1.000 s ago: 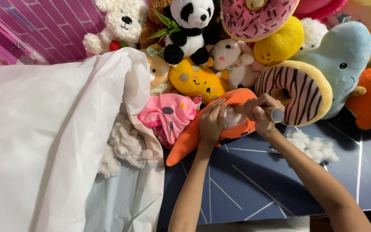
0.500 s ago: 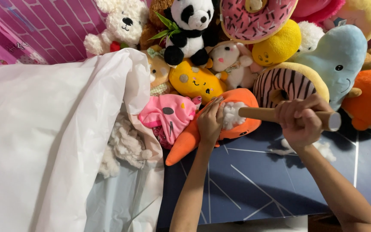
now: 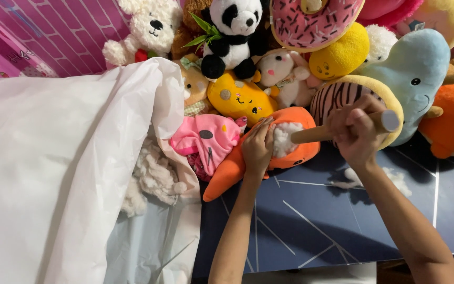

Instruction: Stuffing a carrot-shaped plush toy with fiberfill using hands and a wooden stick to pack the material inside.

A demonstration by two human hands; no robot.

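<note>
An orange plush toy [image 3: 295, 152] lies on a dark blue surface [image 3: 311, 221], with white stuffing [image 3: 284, 138] showing at an opening in it. My left hand [image 3: 256, 150] grips the toy beside that opening. My right hand [image 3: 356, 129] is closed around a wooden stick [image 3: 311, 134], whose tip is pushed into the white stuffing. The stick's round grey end [image 3: 390, 121] sticks out past my fist.
A big white plastic bag [image 3: 53, 168] with loose stuffing [image 3: 151, 176] fills the left. Behind are several plush toys: a pink one [image 3: 206, 139], a yellow one [image 3: 237, 97], a panda [image 3: 232, 31], a striped donut [image 3: 342, 92], a blue-grey one [image 3: 416, 73]. A tuft of stuffing [image 3: 390, 181] lies under my right arm.
My right hand has taken the wooden stick by its outer end and driven its tip into the stuffing at the toy's opening. My left hand stayed on the toy.
</note>
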